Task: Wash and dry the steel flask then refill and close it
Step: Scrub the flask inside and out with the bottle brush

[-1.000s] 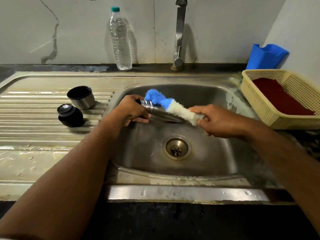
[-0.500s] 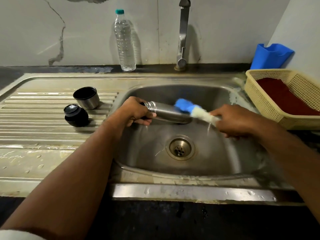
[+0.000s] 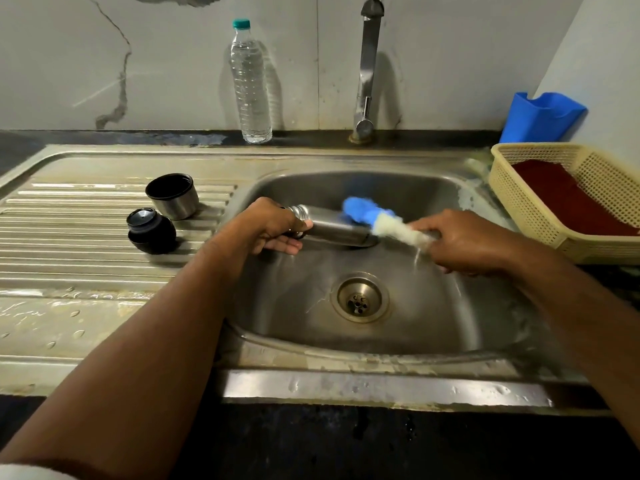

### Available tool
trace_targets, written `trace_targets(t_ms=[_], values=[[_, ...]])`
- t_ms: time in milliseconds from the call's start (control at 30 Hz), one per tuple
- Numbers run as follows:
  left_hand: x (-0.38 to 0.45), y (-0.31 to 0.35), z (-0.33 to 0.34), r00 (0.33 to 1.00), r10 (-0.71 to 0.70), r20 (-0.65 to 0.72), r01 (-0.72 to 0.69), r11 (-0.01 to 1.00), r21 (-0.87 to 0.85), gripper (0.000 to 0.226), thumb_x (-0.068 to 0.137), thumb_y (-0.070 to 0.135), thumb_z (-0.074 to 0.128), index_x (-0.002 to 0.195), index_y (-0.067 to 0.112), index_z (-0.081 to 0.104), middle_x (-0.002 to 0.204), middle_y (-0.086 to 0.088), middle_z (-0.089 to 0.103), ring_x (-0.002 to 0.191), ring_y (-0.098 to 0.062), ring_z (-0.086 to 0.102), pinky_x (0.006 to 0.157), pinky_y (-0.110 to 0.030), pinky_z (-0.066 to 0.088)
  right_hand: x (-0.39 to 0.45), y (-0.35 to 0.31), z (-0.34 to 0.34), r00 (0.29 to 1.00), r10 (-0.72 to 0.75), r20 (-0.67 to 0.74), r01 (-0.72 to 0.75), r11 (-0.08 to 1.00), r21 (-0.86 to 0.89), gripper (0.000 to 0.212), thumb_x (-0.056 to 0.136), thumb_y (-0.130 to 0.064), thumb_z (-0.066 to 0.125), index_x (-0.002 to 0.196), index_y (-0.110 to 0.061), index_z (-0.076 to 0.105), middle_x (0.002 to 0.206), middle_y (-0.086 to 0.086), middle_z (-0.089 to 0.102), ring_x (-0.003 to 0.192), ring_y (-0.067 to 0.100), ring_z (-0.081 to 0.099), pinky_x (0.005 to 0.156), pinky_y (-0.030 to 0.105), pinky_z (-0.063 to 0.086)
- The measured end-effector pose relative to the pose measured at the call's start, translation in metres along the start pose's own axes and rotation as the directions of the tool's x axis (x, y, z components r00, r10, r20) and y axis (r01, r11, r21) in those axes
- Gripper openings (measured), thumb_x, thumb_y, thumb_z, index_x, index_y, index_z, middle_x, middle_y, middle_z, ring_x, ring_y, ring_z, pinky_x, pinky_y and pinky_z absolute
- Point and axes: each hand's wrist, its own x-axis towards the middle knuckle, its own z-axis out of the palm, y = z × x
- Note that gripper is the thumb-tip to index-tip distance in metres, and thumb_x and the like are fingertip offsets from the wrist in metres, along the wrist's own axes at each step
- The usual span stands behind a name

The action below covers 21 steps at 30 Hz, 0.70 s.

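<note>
Steel is what the flask [image 3: 332, 228] is made of, and it is held lying on its side over the sink [image 3: 408, 341], with its open neck to the left. The left hand [image 3: 273, 225] is wrapped round the neck end, fingers curled under it. The right hand [image 3: 460, 242] is closed on the handle of a blue and white brush [image 3: 377, 220], whose blue tip is pressed on the flask's far side.

It is judged that the washing is only partly done. The outside is being scrubbed. Rinsing, drying, filling and closing are not yet done. The cup lid [image 3: 173, 195] and the black stopper [image 3: 150, 230] are set on the draining board to the left. A water bottle [image 3: 251, 84] is stood by the far wall, likely for the refill.

No brand or writing can be read on anything.
</note>
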Motion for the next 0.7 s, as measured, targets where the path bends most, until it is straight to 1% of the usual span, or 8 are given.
trace_targets(t_ms=[67,100,233,300,400,567,600,700], values=[[-0.002,0.001,0.0,1.0,-0.011,0.01,0.011,1.0,0.006,0.053,0.09,0.014,0.082,0.133,-0.007,0.059,0.098,-0.021,0.074,0.064,-0.024,0.076,0.065,-0.039,0.067,-0.004,-0.004,-0.001,0.995,-0.076,0.068,0.061,0.977,0.206,0.056,0.1,-0.005,0.052,0.143,-0.04,0.055,0.066,0.007,0.067,0.041,0.01,0.049,0.039,0.025,0.039],[-0.002,0.001,0.0,1.0,-0.017,0.016,0.017,1.0,0.009,0.053,0.09,0.015,0.082,0.133,-0.007,0.059,0.099,-0.022,0.074,0.066,-0.025,0.076,0.066,-0.039,0.067,-0.003,-0.002,-0.002,0.995,-0.072,0.063,0.057,0.977,0.207,0.055,0.1,-0.005,0.052,0.144,-0.038,0.056,0.064,0.007,0.066,0.039,0.01,0.048,0.04,0.025,0.039],[-0.003,0.003,0.001,0.999,-0.021,0.03,0.021,1.0,-0.01,0.056,0.09,0.02,0.083,0.134,-0.005,0.057,0.103,-0.024,0.075,0.078,-0.03,0.079,0.075,-0.041,0.067,0.003,0.006,-0.001,0.996,0.068,-0.051,-0.075,0.986,-0.15,0.047,0.091,-0.006,0.06,0.132,-0.029,0.068,0.079,0.006,0.07,0.058,0.016,0.068,0.051,0.031,0.054],[-0.003,0.003,0.001,0.999,-0.03,0.036,0.031,0.999,-0.017,0.055,0.09,0.021,0.082,0.132,-0.004,0.057,0.103,-0.025,0.075,0.081,-0.031,0.079,0.078,-0.042,0.066,0.003,0.002,0.001,1.0,-0.007,-0.024,0.006,1.0,-0.013,0.047,0.094,-0.007,0.06,0.133,-0.034,0.065,0.077,0.005,0.07,0.057,0.015,0.065,0.051,0.031,0.053],[-0.004,0.004,0.002,0.998,-0.05,0.032,0.049,0.999,0.003,0.05,0.092,0.022,0.081,0.128,-0.003,0.057,0.1,-0.025,0.075,0.078,-0.032,0.079,0.073,-0.041,0.067,-0.004,-0.006,-0.001,0.991,-0.106,0.081,0.08,0.959,0.272,0.052,0.102,-0.01,0.056,0.141,-0.045,0.054,0.062,0.006,0.067,0.043,0.013,0.047,0.042,0.027,0.039],[-0.003,0.004,0.002,0.999,-0.038,0.015,0.038,0.999,0.025,0.058,0.091,0.03,0.082,0.13,-0.005,0.057,0.099,-0.024,0.076,0.076,-0.029,0.08,0.062,-0.037,0.066,-0.001,0.003,-0.003,0.994,0.099,-0.048,-0.104,0.987,-0.119,0.048,0.092,-0.004,0.057,0.133,-0.027,0.068,0.064,0.006,0.069,0.04,0.012,0.058,0.042,0.024,0.043],[-0.003,0.004,0.002,0.999,-0.03,0.01,0.03,0.999,0.041,0.058,0.091,0.033,0.082,0.13,-0.004,0.059,0.098,-0.023,0.077,0.073,-0.026,0.08,0.061,-0.036,0.066,-0.001,0.002,-0.002,0.996,0.081,-0.047,-0.085,0.992,-0.092,0.049,0.092,-0.003,0.057,0.134,-0.026,0.067,0.065,0.006,0.069,0.04,0.011,0.059,0.042,0.024,0.044],[-0.006,0.004,0.003,1.0,-0.027,0.008,0.026,0.995,0.091,0.052,0.095,0.035,0.078,0.132,0.002,0.06,0.1,-0.019,0.076,0.077,-0.025,0.078,0.074,-0.04,0.066,-0.005,-0.006,-0.001,0.996,-0.061,0.072,0.042,0.971,0.236,0.051,0.101,-0.008,0.057,0.143,-0.037,0.057,0.065,0.006,0.068,0.041,0.01,0.05,0.042,0.027,0.04]])
